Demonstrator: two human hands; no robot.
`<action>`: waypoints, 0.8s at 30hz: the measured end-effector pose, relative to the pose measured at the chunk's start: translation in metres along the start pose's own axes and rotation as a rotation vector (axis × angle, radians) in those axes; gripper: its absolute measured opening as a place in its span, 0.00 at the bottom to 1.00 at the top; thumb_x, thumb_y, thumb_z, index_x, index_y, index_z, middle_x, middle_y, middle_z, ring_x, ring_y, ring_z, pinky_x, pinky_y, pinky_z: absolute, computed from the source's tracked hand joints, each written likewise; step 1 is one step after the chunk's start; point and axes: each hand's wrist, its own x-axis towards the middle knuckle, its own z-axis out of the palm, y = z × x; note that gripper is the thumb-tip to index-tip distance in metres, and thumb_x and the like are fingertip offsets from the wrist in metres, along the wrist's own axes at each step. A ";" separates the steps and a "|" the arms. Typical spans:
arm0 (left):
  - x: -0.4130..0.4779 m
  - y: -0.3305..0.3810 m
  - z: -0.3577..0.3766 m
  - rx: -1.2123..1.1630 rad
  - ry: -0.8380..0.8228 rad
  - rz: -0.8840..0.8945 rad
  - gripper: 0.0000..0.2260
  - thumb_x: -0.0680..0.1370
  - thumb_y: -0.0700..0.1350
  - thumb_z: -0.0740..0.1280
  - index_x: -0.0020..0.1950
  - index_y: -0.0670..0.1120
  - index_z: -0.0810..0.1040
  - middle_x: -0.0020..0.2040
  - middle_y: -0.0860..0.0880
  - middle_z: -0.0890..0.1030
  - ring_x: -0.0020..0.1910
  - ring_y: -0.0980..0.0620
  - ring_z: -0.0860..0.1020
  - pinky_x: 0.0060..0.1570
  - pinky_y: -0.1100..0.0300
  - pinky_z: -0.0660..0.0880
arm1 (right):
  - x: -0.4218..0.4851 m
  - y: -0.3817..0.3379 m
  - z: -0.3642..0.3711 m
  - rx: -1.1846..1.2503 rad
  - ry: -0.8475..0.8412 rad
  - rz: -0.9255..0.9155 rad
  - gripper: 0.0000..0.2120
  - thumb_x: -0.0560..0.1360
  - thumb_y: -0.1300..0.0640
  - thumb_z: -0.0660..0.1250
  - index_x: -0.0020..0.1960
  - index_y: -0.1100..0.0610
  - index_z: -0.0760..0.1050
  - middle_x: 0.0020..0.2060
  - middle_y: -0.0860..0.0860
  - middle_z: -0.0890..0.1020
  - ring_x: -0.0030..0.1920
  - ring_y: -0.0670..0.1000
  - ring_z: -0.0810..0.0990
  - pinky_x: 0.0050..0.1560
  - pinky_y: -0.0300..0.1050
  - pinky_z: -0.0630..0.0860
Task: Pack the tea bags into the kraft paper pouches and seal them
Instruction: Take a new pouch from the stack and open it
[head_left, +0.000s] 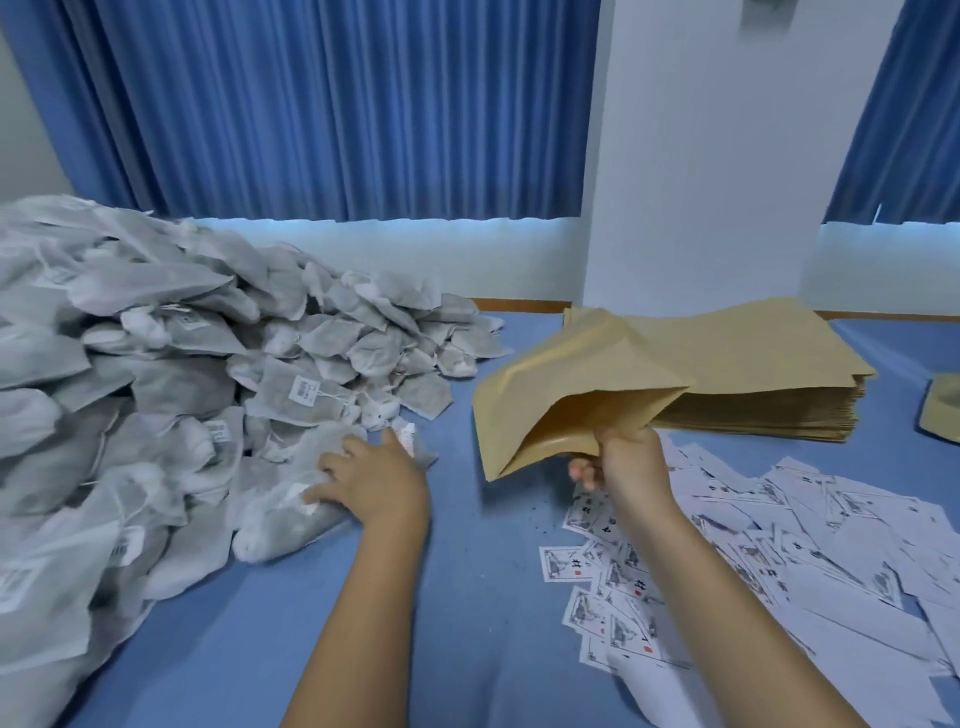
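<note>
A big heap of grey-white tea bags (171, 374) with small paper tags covers the left half of the blue table (467, 597). My left hand (371, 480) lies on the tea bags at the heap's near right edge, fingers curled over one of them. My right hand (626, 457) grips the lower edge of a kraft paper pouch (566, 389), held above the table with its mouth open toward the left. Behind it lies a flat stack of kraft pouches (753, 374).
Several white printed labels (779, 561) are scattered over the table's right side, some under my right hand. Part of another kraft pouch (943, 410) shows at the right edge. Blue curtains (311, 104) and a white pillar (727, 156) stand behind the table.
</note>
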 end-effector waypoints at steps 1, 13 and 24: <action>-0.004 0.005 0.001 -0.032 0.029 0.083 0.19 0.79 0.52 0.61 0.70 0.53 0.66 0.67 0.42 0.67 0.67 0.36 0.63 0.64 0.36 0.62 | -0.001 0.003 0.002 -0.012 -0.013 0.002 0.14 0.80 0.64 0.50 0.44 0.66 0.72 0.22 0.58 0.75 0.19 0.51 0.66 0.25 0.42 0.65; 0.016 -0.023 -0.002 -0.070 -0.093 0.023 0.32 0.73 0.71 0.52 0.74 0.59 0.62 0.76 0.39 0.52 0.72 0.29 0.48 0.62 0.24 0.46 | -0.007 0.009 -0.011 0.132 0.059 -0.015 0.14 0.78 0.67 0.52 0.41 0.63 0.74 0.25 0.58 0.79 0.21 0.52 0.71 0.18 0.39 0.67; -0.017 -0.032 0.018 -0.138 -0.056 0.467 0.33 0.66 0.68 0.62 0.69 0.62 0.62 0.62 0.52 0.68 0.68 0.43 0.60 0.65 0.37 0.58 | -0.010 0.006 -0.008 0.095 0.073 -0.038 0.18 0.80 0.65 0.50 0.39 0.65 0.75 0.23 0.57 0.79 0.18 0.48 0.71 0.21 0.36 0.70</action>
